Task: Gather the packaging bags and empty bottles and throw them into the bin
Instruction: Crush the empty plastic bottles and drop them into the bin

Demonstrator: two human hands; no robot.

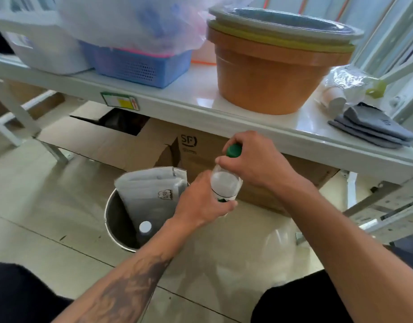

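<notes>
Two hands on one green-capped bottle (226, 183), one white-capped bottle (145, 229) and one packaging bag (152, 194) in one metal bin (112, 220) left of them, three stacked basins (270, 73), one blue basket (140, 66), two cardboard boxes (121, 141) beyond.

The cardboard box (200, 148) under the table bears a printed "SF" logo; smaller print beneath it is unreadable. The table-edge sticker (120, 101) is illegible.

We see a bright, daylit scene, light pouring in from the far right. Glare washes the white table (200, 89) beside the orange basin (270, 73). Edges bow from wide-angle distortion, and everything looks soft, slightly smeared; shadows stay faint.
</notes>
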